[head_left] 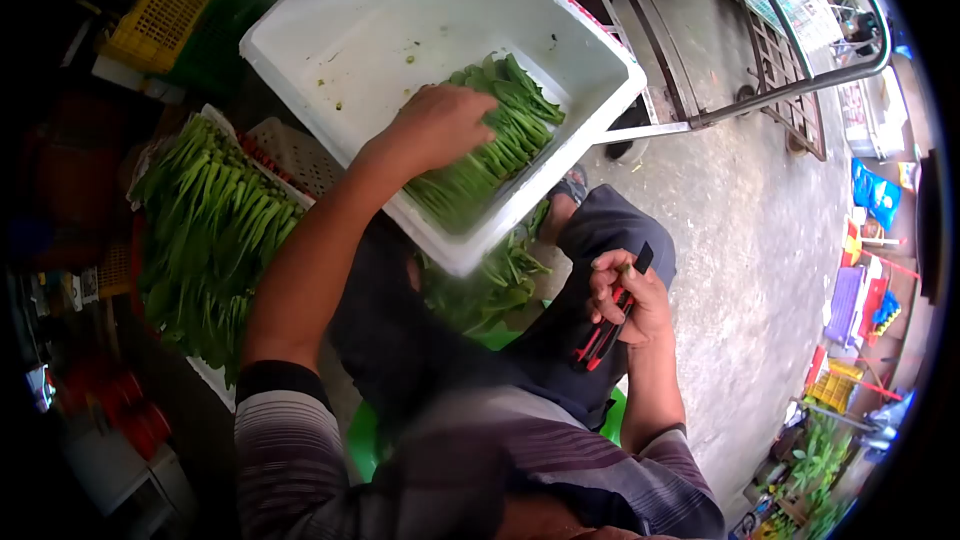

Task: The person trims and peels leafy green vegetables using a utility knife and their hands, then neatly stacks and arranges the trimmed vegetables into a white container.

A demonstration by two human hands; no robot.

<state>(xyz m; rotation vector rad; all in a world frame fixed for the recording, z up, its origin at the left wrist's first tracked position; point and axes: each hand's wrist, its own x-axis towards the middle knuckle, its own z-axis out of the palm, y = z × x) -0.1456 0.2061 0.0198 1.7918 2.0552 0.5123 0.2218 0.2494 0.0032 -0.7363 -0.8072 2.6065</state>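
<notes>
My left hand (440,125) reaches into a white foam box (385,15), its fingers curled down on a row of green leafy vegetables (515,125) laid side by side in the near corner. Its fingertips are hidden against the stems. Over my right knee, my right hand (635,300) is closed around a red and black utility knife (605,335), its dark blade pointing up and away. More loose leafy greens (485,290) lie low between my legs, under the box's edge.
At left, a container holds a big heap of stemmed greens (205,240) beside a white perforated basket (290,150). A yellow crate (165,5) stands at upper left. Metal trolleys (650,30) are beyond the box. A green stool (362,445) is under me.
</notes>
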